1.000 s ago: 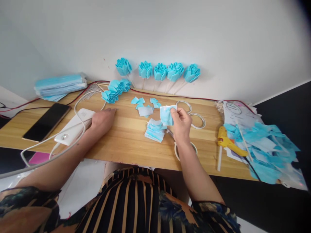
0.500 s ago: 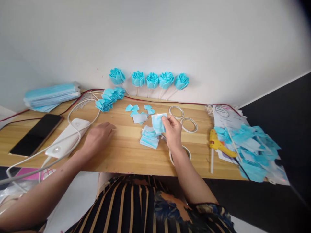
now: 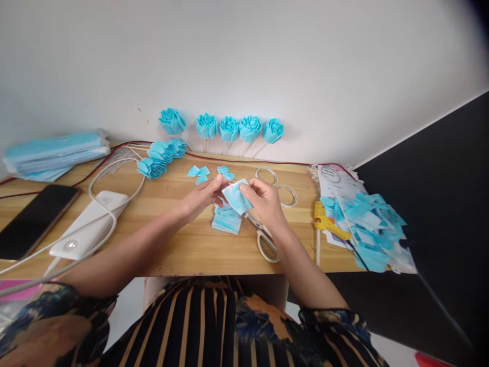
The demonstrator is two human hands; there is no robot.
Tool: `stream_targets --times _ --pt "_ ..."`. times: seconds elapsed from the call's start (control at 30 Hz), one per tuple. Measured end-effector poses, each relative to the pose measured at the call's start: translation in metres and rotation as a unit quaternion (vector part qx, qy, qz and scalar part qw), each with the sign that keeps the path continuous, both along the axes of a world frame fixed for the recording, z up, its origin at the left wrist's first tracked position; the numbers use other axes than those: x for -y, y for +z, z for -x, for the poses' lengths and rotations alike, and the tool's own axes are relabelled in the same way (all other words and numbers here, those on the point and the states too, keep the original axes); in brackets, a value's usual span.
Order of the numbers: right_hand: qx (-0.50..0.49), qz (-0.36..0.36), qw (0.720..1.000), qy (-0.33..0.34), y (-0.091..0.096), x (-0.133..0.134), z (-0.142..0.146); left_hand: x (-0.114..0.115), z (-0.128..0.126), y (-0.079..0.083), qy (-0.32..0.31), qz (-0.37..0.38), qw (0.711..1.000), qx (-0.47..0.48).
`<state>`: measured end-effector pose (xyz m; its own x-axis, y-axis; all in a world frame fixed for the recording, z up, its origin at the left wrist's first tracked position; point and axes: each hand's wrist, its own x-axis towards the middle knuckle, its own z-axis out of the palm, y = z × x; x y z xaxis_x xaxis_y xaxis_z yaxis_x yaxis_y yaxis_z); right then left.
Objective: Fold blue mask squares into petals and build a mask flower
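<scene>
My right hand (image 3: 265, 201) pinches a light blue square of thin fabric (image 3: 237, 197) between thumb and fingers, above the table. Close to the square's left edge is my left hand (image 3: 206, 195), its thumb raised apart from the curled fingers; I see nothing held in it. Below the square lies a stack of similar blue pieces (image 3: 226, 220). Scissors with white handles (image 3: 268, 246) rest partly under my right wrist. Small blue cut pieces (image 3: 199, 173) are scattered just beyond my left hand.
Blue fabric flowers on sticks (image 3: 229, 129) lean against the wall. Two thin tape rolls (image 3: 287, 195) lie right of centre. A yellow glue gun (image 3: 330, 223) sits beside a blue scrap pile (image 3: 367, 219). At left are a phone (image 3: 38, 219), a white power bank (image 3: 89, 224) and a mask stack (image 3: 57, 153).
My left hand has lifted from the table beside the power bank and moved right to the fabric square. The square in my right hand has tilted. The view has shifted slightly right.
</scene>
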<state>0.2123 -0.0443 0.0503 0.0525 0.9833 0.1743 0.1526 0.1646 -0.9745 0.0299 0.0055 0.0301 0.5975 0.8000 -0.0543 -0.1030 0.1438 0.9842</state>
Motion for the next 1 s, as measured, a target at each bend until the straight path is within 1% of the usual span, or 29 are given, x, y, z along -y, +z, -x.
stream_targets --times 0.03,0.1,0.23,0.37,0.53,0.63,0.7,0.83,1.0 --pt "0.007 -0.001 1.000 0.001 0.001 -0.002 -0.001 0.000 -0.003 -0.001 -0.003 0.005 1.000 0.003" --pt "0.021 -0.004 1.000 0.001 -0.001 -0.007 -0.003 0.001 -0.007 -0.004 0.010 -0.009 1.000 -0.010" --pt "0.058 -0.006 0.998 0.011 -0.013 -0.016 -0.002 0.000 -0.010 -0.010 0.048 -0.048 0.997 -0.041" --pt "0.086 -0.005 0.996 0.033 -0.020 -0.021 0.002 0.000 -0.008 -0.017 0.094 -0.055 0.993 -0.047" --pt "0.064 0.024 0.996 0.053 -0.027 -0.026 0.005 0.000 -0.001 -0.023 0.117 -0.048 0.990 -0.068" --pt "0.029 0.051 0.997 0.058 -0.035 -0.027 0.005 -0.001 0.001 -0.024 0.120 -0.053 0.989 -0.070" --pt "0.016 0.054 0.997 0.053 -0.040 -0.027 0.004 -0.001 0.001 -0.025 0.108 -0.067 0.989 -0.073" --pt "0.026 0.030 0.999 0.037 -0.046 -0.024 0.002 0.000 0.001 -0.025 0.088 -0.086 0.989 -0.080" --pt "0.041 0.014 0.999 0.022 -0.045 -0.020 0.000 0.002 0.001 -0.023 0.080 -0.068 0.992 -0.068"
